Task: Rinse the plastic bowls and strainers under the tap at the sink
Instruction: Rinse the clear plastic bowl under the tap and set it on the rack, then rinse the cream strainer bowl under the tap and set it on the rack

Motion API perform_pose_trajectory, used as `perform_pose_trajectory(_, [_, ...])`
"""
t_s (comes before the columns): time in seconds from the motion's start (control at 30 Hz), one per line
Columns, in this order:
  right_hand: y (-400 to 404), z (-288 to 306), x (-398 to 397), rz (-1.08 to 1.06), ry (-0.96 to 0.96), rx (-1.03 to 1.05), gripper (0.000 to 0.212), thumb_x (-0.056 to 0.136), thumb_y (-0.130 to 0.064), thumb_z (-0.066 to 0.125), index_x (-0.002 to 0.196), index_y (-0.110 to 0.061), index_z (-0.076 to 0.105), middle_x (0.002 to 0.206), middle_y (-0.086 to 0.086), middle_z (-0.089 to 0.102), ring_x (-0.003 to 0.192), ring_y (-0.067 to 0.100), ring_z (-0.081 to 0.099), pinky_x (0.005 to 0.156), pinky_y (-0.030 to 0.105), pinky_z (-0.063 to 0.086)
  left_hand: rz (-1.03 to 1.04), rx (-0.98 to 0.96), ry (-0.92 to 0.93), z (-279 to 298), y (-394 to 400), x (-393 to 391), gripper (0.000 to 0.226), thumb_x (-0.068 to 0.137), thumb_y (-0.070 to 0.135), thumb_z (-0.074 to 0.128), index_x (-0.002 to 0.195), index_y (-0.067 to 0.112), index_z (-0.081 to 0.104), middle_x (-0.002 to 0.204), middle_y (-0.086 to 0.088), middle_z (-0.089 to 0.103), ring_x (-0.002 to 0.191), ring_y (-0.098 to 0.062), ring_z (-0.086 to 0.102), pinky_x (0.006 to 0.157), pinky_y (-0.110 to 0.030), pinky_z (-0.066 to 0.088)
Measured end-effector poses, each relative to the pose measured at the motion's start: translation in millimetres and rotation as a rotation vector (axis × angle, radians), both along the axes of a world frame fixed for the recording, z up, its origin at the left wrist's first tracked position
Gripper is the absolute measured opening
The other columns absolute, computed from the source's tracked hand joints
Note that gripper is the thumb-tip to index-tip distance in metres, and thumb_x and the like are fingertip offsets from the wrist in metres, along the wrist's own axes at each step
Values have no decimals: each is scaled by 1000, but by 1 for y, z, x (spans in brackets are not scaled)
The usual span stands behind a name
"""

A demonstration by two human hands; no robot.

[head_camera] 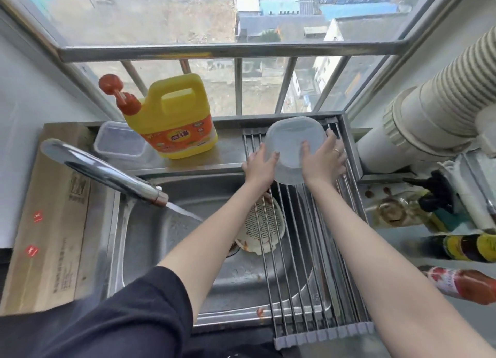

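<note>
Bowl: the translucent plastic bowl [294,148] is upside down over the far end of the roll-up rack [308,250].
My left hand [259,167]: grips its left side.
My right hand [322,161]: holds its right side — thumb across the wall.
Strainer: the white strainer [264,227] lies in the sink [161,237], under the rack rods.
Tap [107,169]: running — water streams into the sink.

A translucent white plastic bowl [294,148] is held tilted, base toward the camera, above the far end of the roll-up rack [316,263]. At its six o'clock, a cream strainer [261,227] lies tipped in the sink [166,239], food-stained, partly under the rack's rods.
</note>
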State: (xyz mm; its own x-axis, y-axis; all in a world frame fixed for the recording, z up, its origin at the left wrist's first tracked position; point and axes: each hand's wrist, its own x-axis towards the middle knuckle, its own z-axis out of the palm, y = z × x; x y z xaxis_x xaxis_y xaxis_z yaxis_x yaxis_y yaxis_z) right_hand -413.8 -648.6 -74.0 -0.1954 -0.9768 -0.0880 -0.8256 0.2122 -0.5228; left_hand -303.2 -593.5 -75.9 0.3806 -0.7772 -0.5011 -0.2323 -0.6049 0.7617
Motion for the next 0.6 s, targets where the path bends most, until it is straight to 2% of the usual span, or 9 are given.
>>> perform_pose_trajectory(0.07, [12,8,3,-2,-20,-221,47,90,-34,51,133,-16,42,140,9,43,128,28,37,101,44,29,0,-71,65,5,12,2,51,101,35,38,147,15,34,149,-7,40,139,-28,30,113,-38,24])
perform_pose_trajectory(0.13, [37,19,7,80,-149,-436,31,90,-17,50,119,-7,49,122,11,52,109,22,47,87,27,34,-3,-99,118,9,37,2,44,100,25,42,142,13,43,140,-5,50,131,-21,43,102,-28,33])
perform_pose_trajectory(0.23, [104,19,10,305,-372,-393,16,88,2,48,104,0,48,95,10,52,76,17,49,63,19,35,40,-15,172,2,95,5,32,94,10,49,124,8,60,119,-4,62,108,-16,57,91,-26,42])
perform_pose_trajectory(0.33, [174,3,17,482,-390,-81,12,89,0,49,94,-9,43,78,1,48,65,18,48,55,30,38,195,186,247,-19,153,20,24,88,0,48,94,7,70,84,-8,65,72,-17,57,66,-29,47])
perform_pose_trajectory(0.4, [203,-15,27,501,-308,269,9,91,-5,47,95,-12,43,80,2,51,69,22,53,51,25,40,220,339,258,-33,185,37,18,87,3,50,86,7,68,73,-8,61,68,-19,54,56,-24,41])
perform_pose_trajectory(0.43, [212,-28,32,410,-324,486,10,91,-7,46,101,-11,44,84,4,52,69,24,57,47,22,43,229,391,255,-36,198,45,15,88,5,52,84,9,66,72,-8,59,69,-20,53,53,-23,38])
perform_pose_trajectory(0.5, [217,-40,45,34,-507,900,27,96,-13,42,123,-6,43,91,10,53,64,28,61,40,28,52,270,426,240,-42,218,63,14,89,6,52,79,10,63,66,-7,54,66,-21,51,49,-21,33])
perform_pose_trajectory(0.53, [216,-46,48,-145,-598,1008,34,99,-17,41,132,-6,40,97,12,52,67,30,62,46,33,57,293,420,237,-44,226,71,15,89,5,51,78,9,61,63,-6,52,62,-19,49,46,-19,31])
perform_pose_trajectory(0.6, [210,-58,51,-371,-699,1042,42,102,-25,38,141,-10,35,120,16,47,97,40,61,75,43,59,343,408,252,-43,236,83,19,90,2,49,75,10,56,62,-4,48,54,-14,43,38,-14,26])
